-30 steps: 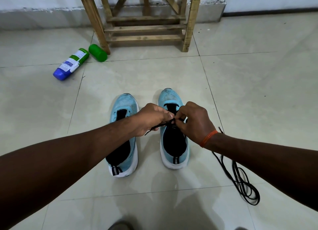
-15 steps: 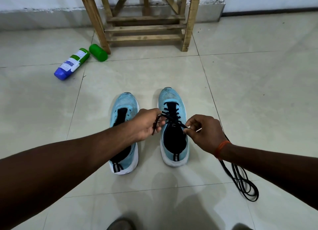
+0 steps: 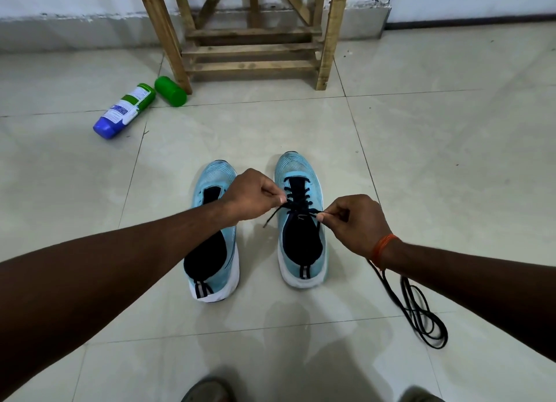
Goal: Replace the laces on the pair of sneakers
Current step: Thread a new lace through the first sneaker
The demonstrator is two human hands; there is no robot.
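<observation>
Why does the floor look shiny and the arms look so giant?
In the head view the glossy floor bounces pale light, with faint reflections below the laced sneaker; the head view's wide lens stretches the near forearms; the left hand and right hand pinching the black lace look sharp.

A bottle (image 3: 124,111) and green cylinder (image 3: 170,91) lie on tiles (image 3: 451,161) — beside a wooden stool (image 3: 249,50).

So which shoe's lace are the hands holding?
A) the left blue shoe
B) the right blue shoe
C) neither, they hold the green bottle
B: the left hand and right hand each pinch an end of the black lace threaded across the right sneaker.
</observation>
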